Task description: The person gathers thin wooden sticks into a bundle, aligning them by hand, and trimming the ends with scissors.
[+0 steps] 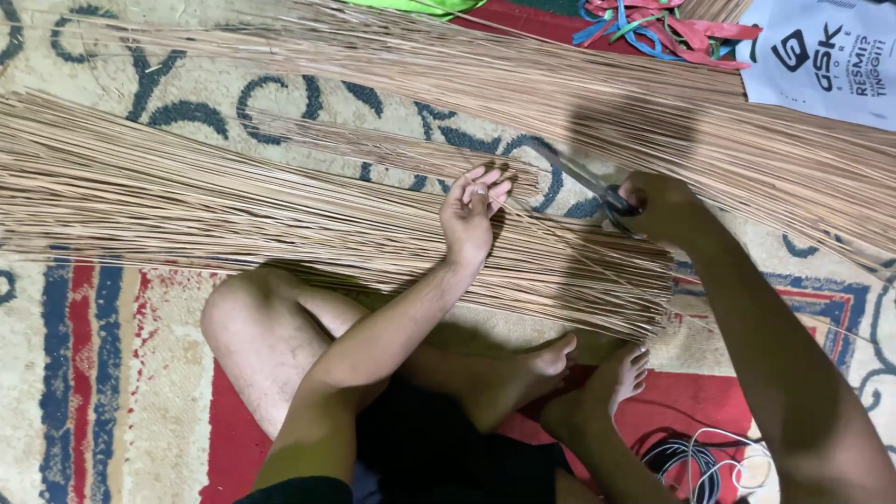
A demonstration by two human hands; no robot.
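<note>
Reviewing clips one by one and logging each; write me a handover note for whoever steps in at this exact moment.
Left hand: open, fingers spread, pressing down on the near stick bundle lying across the patterned carpet.
Right hand: closed around the scissors, blades pointing left over the sticks by the left hand.
A second stick bundle lies further back; coloured ribbons and a white bag beyond it.
Done: the near bundle's right ends look roughly even.
Left: cannot tell how many sticks remain uncut.
</note>
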